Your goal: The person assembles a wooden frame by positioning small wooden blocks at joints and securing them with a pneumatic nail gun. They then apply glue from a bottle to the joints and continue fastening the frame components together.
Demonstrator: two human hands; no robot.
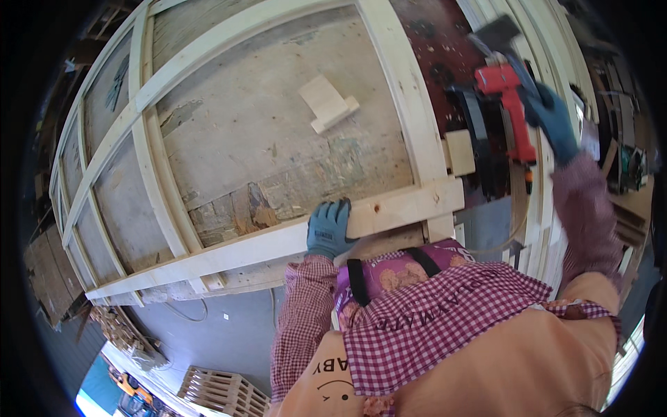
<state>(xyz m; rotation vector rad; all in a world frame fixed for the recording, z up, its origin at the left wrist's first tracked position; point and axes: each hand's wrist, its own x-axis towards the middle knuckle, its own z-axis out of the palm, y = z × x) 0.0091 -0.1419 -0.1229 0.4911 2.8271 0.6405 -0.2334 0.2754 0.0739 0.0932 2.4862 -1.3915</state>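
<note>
A big pale wooden frame (278, 240) lies flat on a worn table (278, 146), its near rail running across the view. The left hand (328, 228) presses that rail, fingers together over its edge. The right hand (554, 124), fingers wrapped tight, holds a red nail gun (513, 104) above the frame's right corner. A small wood block (328, 103) rests inside the frame

We rest our left hand (329, 228), in a blue glove, flat on the near rail of a pale wooden frame (389, 208) that lies over a worn board. Our right hand (552, 121), gloved too, grips a red nail gun (511, 104) raised beyond the frame's right corner. A small wood offcut (326, 103) lies loose on the board inside the frame. Stacked pallets (222, 393) sit on the grey floor below.
</note>
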